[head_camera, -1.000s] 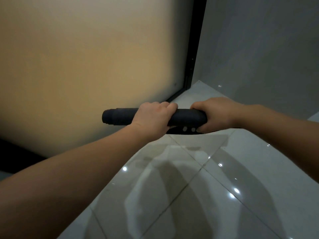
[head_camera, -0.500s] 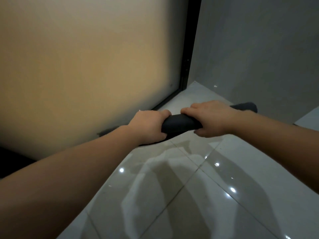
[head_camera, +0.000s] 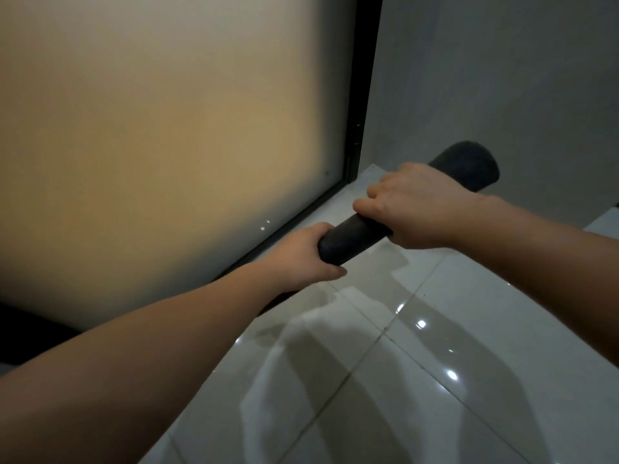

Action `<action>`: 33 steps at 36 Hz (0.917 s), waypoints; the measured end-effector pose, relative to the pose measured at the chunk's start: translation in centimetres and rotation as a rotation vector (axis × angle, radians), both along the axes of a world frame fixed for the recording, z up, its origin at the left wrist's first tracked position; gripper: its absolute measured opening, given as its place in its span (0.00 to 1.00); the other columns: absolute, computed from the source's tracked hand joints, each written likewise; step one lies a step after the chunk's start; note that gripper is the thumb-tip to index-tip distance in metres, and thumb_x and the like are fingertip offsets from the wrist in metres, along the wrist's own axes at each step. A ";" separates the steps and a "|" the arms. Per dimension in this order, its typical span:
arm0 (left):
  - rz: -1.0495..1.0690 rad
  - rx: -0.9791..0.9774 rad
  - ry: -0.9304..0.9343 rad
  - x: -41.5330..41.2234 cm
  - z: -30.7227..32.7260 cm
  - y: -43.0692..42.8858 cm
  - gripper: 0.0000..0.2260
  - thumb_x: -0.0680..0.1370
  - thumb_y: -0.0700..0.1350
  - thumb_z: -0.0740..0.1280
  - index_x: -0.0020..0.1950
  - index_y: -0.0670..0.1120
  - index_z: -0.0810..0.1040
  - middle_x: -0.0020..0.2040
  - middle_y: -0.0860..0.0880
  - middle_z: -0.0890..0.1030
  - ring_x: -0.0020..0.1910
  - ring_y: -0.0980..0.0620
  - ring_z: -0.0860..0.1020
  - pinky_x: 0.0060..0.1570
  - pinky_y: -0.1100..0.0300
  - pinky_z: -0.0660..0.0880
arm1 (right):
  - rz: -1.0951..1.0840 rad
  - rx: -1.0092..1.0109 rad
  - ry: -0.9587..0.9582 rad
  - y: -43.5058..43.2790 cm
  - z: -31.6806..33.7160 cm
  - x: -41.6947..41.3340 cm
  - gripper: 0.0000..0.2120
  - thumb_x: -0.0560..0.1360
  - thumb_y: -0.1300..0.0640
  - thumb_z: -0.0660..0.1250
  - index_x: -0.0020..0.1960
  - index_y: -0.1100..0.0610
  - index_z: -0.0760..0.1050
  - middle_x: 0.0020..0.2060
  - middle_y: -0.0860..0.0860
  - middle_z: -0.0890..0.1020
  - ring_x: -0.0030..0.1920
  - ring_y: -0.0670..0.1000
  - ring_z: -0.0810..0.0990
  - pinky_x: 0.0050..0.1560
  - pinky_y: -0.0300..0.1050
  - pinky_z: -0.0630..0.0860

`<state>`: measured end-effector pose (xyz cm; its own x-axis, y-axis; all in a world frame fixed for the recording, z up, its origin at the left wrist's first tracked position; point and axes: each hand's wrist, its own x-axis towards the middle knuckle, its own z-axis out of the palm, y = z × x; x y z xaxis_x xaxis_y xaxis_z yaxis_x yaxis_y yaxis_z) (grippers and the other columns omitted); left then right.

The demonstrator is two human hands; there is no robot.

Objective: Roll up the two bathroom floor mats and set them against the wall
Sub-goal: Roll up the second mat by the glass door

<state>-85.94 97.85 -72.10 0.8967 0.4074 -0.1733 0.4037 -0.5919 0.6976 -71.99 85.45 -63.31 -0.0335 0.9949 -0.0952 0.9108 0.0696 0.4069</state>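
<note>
Rolled mat (head_camera: 355, 237): a dark, tightly rolled tube held in the air over the floor, tilted so its far end (head_camera: 469, 165) is raised toward the grey wall and its near end points down-left toward the glass panel.
Left hand (head_camera: 301, 259): closed around the near, lower end of the roll, fingers wrapped under it and thumb on the floor side.
Right hand (head_camera: 415, 205): closed over the middle of the roll from above, knuckles up; the far end sticks out past it.
Glass panel (head_camera: 167, 145): frosted, glowing amber, filling the left side; its black frame (head_camera: 363, 95) runs up the corner and along the bottom edge, just beside the left hand.
Grey wall (head_camera: 502, 78): meets the frame in the corner straight ahead; the raised end of the roll lies in front of it, whether touching cannot be told.
Floor (head_camera: 418, 380): glossy pale tiles with grout lines and light glints, bare in front of and under both arms; a raised pale ledge (head_camera: 603, 222) shows at the right edge.
Change from half a second ago: the roll lay nearly level then; its right end has since swung up and farther toward the wall, and the hands have moved apart along it.
Second mat: none can be made out.
</note>
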 end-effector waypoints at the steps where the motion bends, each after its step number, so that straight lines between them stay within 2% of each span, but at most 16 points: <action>1: 0.033 -0.037 -0.032 0.2 -0.2 -0.2 0.20 0.66 0.49 0.77 0.53 0.55 0.73 0.46 0.52 0.79 0.45 0.52 0.79 0.49 0.52 0.78 | -0.009 -0.012 -0.021 0.2 0.7 -0.2 0.14 0.70 0.49 0.68 0.54 0.48 0.72 0.38 0.46 0.73 0.40 0.50 0.72 0.44 0.45 0.69; 3: 0.115 -0.102 -0.124 0.7 -0.7 -0.7 0.21 0.65 0.48 0.78 0.52 0.55 0.73 0.46 0.53 0.80 0.45 0.53 0.79 0.47 0.54 0.78 | -0.036 0.015 -0.063 0.4 2.9 -0.2 0.18 0.68 0.41 0.68 0.54 0.47 0.73 0.43 0.47 0.77 0.46 0.51 0.76 0.53 0.50 0.71; 5: 0.211 -0.170 -0.238 1.2 -1.1 -1.6 0.21 0.65 0.46 0.78 0.53 0.55 0.73 0.46 0.54 0.80 0.45 0.56 0.79 0.46 0.59 0.77 | -0.093 0.131 -0.086 0.3 6.3 -0.1 0.24 0.67 0.33 0.62 0.54 0.48 0.74 0.47 0.49 0.80 0.50 0.55 0.78 0.57 0.53 0.70; 8: 0.340 -0.311 -0.394 1.8 -1.6 -3.5 0.22 0.66 0.44 0.78 0.54 0.55 0.72 0.47 0.57 0.79 0.46 0.62 0.78 0.43 0.67 0.74 | -0.191 0.392 0.042 -0.6 10.8 0.4 0.27 0.70 0.34 0.54 0.56 0.52 0.75 0.50 0.53 0.80 0.51 0.58 0.78 0.54 0.56 0.73; 10: 0.361 -0.372 -0.407 2.2 -2.1 -4.7 0.24 0.66 0.45 0.79 0.56 0.55 0.72 0.49 0.56 0.80 0.48 0.60 0.78 0.47 0.62 0.77 | -0.272 0.527 0.406 -1.3 12.0 0.7 0.24 0.73 0.38 0.57 0.62 0.51 0.74 0.56 0.48 0.78 0.55 0.51 0.76 0.53 0.50 0.74; 12: 0.357 -0.411 -0.369 2.5 -2.8 -6.0 0.25 0.65 0.46 0.79 0.56 0.57 0.71 0.50 0.57 0.79 0.49 0.60 0.78 0.48 0.60 0.77 | -0.331 0.531 0.887 -1.0 11.6 0.6 0.19 0.76 0.46 0.63 0.64 0.51 0.74 0.52 0.43 0.77 0.49 0.39 0.76 0.46 0.32 0.74; 14: 0.372 -0.431 -0.345 2.5 -4.1 -7.1 0.25 0.65 0.46 0.79 0.56 0.57 0.71 0.49 0.57 0.79 0.49 0.60 0.77 0.49 0.59 0.76 | -0.315 0.464 1.062 -0.3 10.0 0.0 0.14 0.77 0.53 0.65 0.61 0.53 0.78 0.45 0.42 0.80 0.40 0.33 0.78 0.41 0.24 0.73; 15: 0.391 -0.440 -0.336 2.2 -5.0 -7.6 0.25 0.65 0.46 0.79 0.56 0.56 0.71 0.49 0.57 0.79 0.50 0.58 0.78 0.49 0.59 0.76 | -0.304 0.426 1.060 0.1 8.8 -0.3 0.11 0.77 0.55 0.66 0.57 0.55 0.80 0.42 0.43 0.81 0.39 0.33 0.78 0.42 0.25 0.73; 17: 0.429 -0.466 -0.308 1.4 -6.4 -8.4 0.27 0.64 0.45 0.79 0.57 0.57 0.70 0.50 0.56 0.78 0.51 0.54 0.78 0.49 0.58 0.76 | -0.303 0.364 1.027 0.7 6.5 -0.8 0.10 0.77 0.54 0.65 0.53 0.56 0.83 0.43 0.46 0.83 0.43 0.39 0.80 0.47 0.36 0.75; 19: 0.438 -0.493 -0.309 0.8 -7.1 -8.9 0.28 0.65 0.46 0.78 0.59 0.58 0.69 0.51 0.56 0.77 0.52 0.54 0.77 0.49 0.58 0.77 | -0.307 0.314 1.011 0.9 5.7 -1.1 0.11 0.77 0.51 0.64 0.51 0.54 0.83 0.43 0.47 0.84 0.45 0.44 0.80 0.47 0.42 0.76; 22: 0.449 -0.479 -0.400 0.8 -6.5 -8.9 0.25 0.66 0.46 0.78 0.58 0.55 0.72 0.49 0.55 0.79 0.50 0.56 0.78 0.50 0.54 0.79 | -0.269 0.303 1.061 0.8 7.5 -0.9 0.13 0.77 0.46 0.62 0.47 0.52 0.83 0.41 0.49 0.83 0.43 0.46 0.80 0.39 0.42 0.76; 24: 0.467 -0.479 -0.458 1.1 -6.0 -8.7 0.25 0.66 0.46 0.77 0.58 0.55 0.71 0.49 0.55 0.78 0.50 0.55 0.78 0.50 0.53 0.79 | -0.235 0.339 1.091 0.8 8.7 -0.7 0.14 0.77 0.45 0.61 0.45 0.50 0.83 0.39 0.47 0.82 0.41 0.45 0.80 0.37 0.40 0.75; 27: 0.512 -0.496 -0.486 1.0 -6.1 -8.6 0.30 0.64 0.47 0.78 0.61 0.57 0.69 0.52 0.54 0.79 0.52 0.55 0.78 0.52 0.53 0.79 | -0.222 0.289 0.925 1.2 6.9 -1.9 0.18 0.79 0.45 0.58 0.39 0.53 0.79 0.33 0.50 0.80 0.37 0.49 0.78 0.38 0.44 0.74; 30: 0.522 -0.515 -0.477 0.5 -6.6 -8.6 0.29 0.63 0.48 0.78 0.60 0.61 0.70 0.53 0.56 0.80 0.53 0.56 0.79 0.53 0.53 0.78 | -0.213 0.256 0.680 2.0 3.7 -3.0 0.22 0.79 0.44 0.53 0.38 0.57 0.75 0.36 0.54 0.80 0.40 0.58 0.77 0.42 0.50 0.75; 31: 0.510 -0.509 -0.472 0.5 -6.6 -8.6 0.28 0.64 0.47 0.78 0.59 0.60 0.71 0.52 0.56 0.80 0.52 0.56 0.79 0.53 0.54 0.78 | -0.227 0.266 0.664 2.1 3.6 -3.0 0.22 0.78 0.43 0.53 0.38 0.57 0.74 0.37 0.54 0.79 0.40 0.58 0.77 0.42 0.51 0.75; 33: 0.498 -0.485 -0.477 0.7 -6.5 -8.5 0.25 0.65 0.46 0.78 0.57 0.59 0.71 0.51 0.55 0.80 0.51 0.56 0.78 0.51 0.57 0.78 | -0.225 0.299 0.773 2.4 4.5 -2.5 0.24 0.78 0.41 0.54 0.38 0.58 0.76 0.34 0.54 0.79 0.38 0.56 0.77 0.40 0.50 0.75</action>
<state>-85.25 89.34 -78.60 0.6535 0.7528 -0.0794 0.1360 -0.0137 0.9906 -74.52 87.88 -58.78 0.2198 0.9654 0.1400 0.9191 -0.1568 -0.3615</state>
